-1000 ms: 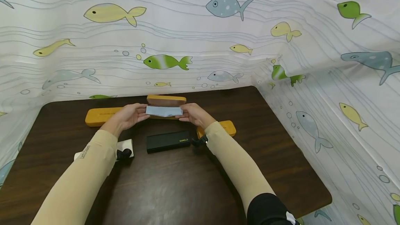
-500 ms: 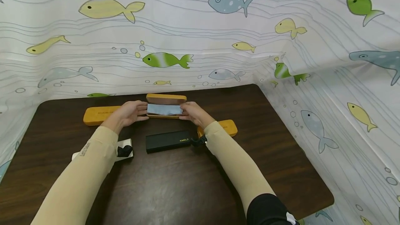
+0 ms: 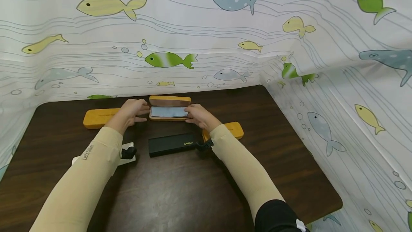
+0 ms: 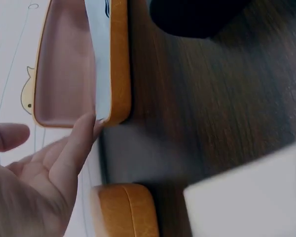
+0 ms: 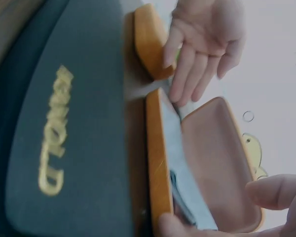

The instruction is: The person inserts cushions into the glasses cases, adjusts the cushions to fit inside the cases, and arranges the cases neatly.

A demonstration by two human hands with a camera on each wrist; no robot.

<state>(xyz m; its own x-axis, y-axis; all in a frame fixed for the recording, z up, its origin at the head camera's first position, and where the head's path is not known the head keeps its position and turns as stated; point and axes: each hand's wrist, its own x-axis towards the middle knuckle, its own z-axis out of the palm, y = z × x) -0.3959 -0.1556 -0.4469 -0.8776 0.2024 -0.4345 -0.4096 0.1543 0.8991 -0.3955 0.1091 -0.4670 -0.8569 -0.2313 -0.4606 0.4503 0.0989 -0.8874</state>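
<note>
An orange-tan eyeglass case (image 3: 170,99) stands with its lid raised at the back of the table, showing a pinkish lining (image 5: 214,158). A light blue cloth (image 3: 168,111) lies in its base; a dark slender shape (image 5: 181,200) shows beside the cloth in the right wrist view. My left hand (image 3: 132,112) is at the case's left end, fingers extended, fingertips near or touching the corner. Around the right end is my right hand (image 3: 200,115), thumb (image 5: 276,191) apart from the lid and a fingertip (image 5: 171,224) at the base's rim. Neither hand visibly pinches the cloth.
A black case (image 3: 172,145) with gold lettering lies in front of the open case. Closed orange cases lie at left (image 3: 98,118) and, partly behind my right forearm, at right (image 3: 235,130). A white box (image 3: 128,158) sits by my left forearm. Fish-printed sheeting (image 3: 193,28) borders the table.
The blue cloth went from being held up between both hands to lying in the case base. My left hand has let go and drawn slightly left; the right stays at the right end.
</note>
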